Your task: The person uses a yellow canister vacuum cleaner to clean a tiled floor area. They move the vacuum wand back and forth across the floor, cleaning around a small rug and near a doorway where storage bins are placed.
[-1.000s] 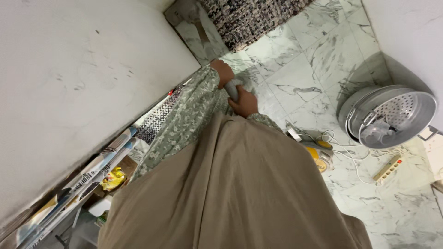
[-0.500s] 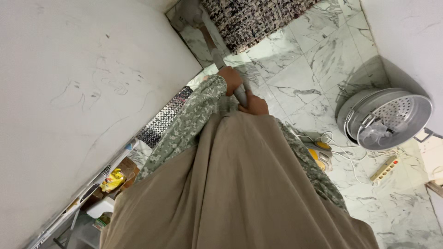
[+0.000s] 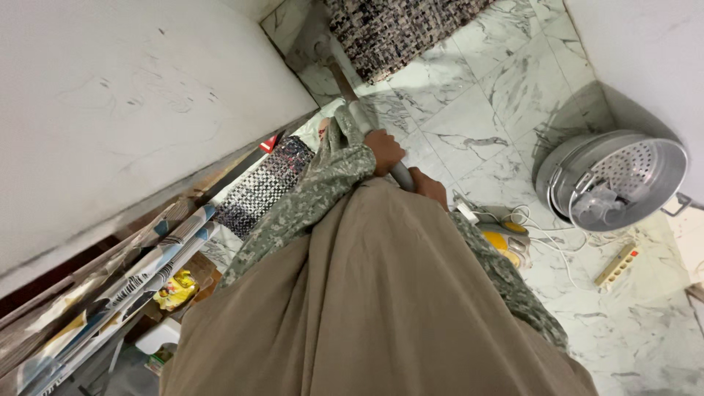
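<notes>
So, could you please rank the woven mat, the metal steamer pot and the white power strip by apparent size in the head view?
1. Woven mat, though cut off by the frame.
2. Metal steamer pot, perhaps comparable.
3. White power strip, clearly smallest.

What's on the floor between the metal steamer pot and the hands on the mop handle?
In the head view, between the steamer pot and the right hand on the mop handle lie a white cable and a yellow device on marble floor.
</notes>
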